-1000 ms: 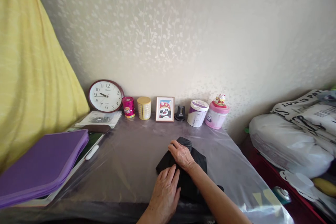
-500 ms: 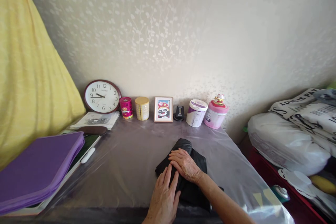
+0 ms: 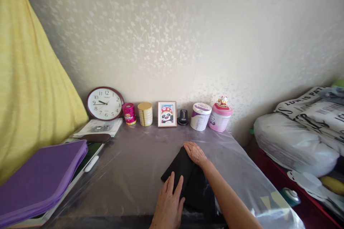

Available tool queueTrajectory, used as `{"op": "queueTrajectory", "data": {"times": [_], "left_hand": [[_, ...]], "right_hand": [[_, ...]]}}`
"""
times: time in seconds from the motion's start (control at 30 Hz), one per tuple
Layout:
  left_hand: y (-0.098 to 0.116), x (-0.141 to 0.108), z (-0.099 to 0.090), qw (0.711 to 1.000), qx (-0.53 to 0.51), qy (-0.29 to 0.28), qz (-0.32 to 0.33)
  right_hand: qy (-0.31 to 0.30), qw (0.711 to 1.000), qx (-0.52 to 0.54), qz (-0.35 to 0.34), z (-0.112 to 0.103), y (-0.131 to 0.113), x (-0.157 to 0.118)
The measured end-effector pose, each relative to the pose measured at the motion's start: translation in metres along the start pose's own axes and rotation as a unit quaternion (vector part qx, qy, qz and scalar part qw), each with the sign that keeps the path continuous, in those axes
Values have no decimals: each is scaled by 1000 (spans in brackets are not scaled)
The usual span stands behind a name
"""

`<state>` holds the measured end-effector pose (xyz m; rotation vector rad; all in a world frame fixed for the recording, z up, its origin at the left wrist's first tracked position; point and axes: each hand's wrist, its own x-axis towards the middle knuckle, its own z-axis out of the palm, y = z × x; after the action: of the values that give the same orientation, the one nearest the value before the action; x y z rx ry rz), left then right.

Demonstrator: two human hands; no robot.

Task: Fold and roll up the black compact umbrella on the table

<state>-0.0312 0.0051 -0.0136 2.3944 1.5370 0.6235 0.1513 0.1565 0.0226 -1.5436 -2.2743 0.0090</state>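
Observation:
A folded black cloth item (image 3: pixel 178 166) lies on the table, its far end pointed and its near part reaching toward the table's front edge. My left hand (image 3: pixel 170 200) rests on its left side, fingers spread and flat on the dark surface. At the far end, my right hand (image 3: pixel 195 153) lies over the top corner with its fingers stretched out close to each other, palm down. Neither hand is wrapped round anything. My right forearm hides part of the item's right edge.
Along the wall stand a clock (image 3: pixel 105 103), a pink tin (image 3: pixel 129 113), a yellow-lidded jar (image 3: pixel 145 114), a framed panda picture (image 3: pixel 167 113), a black device (image 3: pixel 183 117) and two tubs (image 3: pixel 200 117). Purple folders (image 3: pixel 43 179) lie left; bags (image 3: pixel 292 146) are piled right.
My right hand has moved away from my left hand to the far corner of the black item. The item's upper part now looks flatter. The view has tilted slightly.

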Motion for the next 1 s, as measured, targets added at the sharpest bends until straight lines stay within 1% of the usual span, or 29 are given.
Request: {"op": "queueTrajectory", "data": {"times": [0.1, 0.17, 0.27, 0.4, 0.47, 0.53, 0.6, 0.67, 0.73, 0.8, 0.9, 0.93, 1.0], "left_hand": [[0, -1, 4, 1000, -1, 11, -10], [0, -2, 7, 1000, 1, 23, -16], [1, -3, 8, 999, 5, 31, -18], [3, -3, 2, 1000, 17, 8, -22], [4, -3, 0, 1000, 19, -1, -20], [4, -3, -1, 1000, 18, -1, -18], [4, -3, -2, 1000, 18, 2, -17], [4, -3, -2, 1000, 20, -3, -14], [4, -2, -4, 1000, 23, -12, -13], [5, -1, -7, 999, 24, -20, -15], [8, 0, -10, 999, 27, -30, -17], [9, 1, -11, 999, 28, -34, -18], [10, 2, -13, 999, 30, -40, -20]], "right_hand": [[23, 999, -20, 43, -9, 6, -6], [30, 997, -29, 62, -20, 12, -15], [29, 992, -43, 112, -39, 26, -35], [6, 986, -42, 164, -57, 43, -66], [-16, 982, -6, 187, -60, 48, -79], [-52, 973, 66, 217, -60, 49, -90], [-86, 948, 162, 259, -56, 48, -97], [-102, 907, 253, 319, -52, 43, -100], [-90, 859, 327, 383, -49, 37, -100], [-50, 814, 391, 428, -50, 30, -99], [1, 756, 478, 447, -54, 19, -98], [4, 744, 499, 445, -55, 16, -99], [-6, 729, 524, 439, -55, 9, -100]]}}
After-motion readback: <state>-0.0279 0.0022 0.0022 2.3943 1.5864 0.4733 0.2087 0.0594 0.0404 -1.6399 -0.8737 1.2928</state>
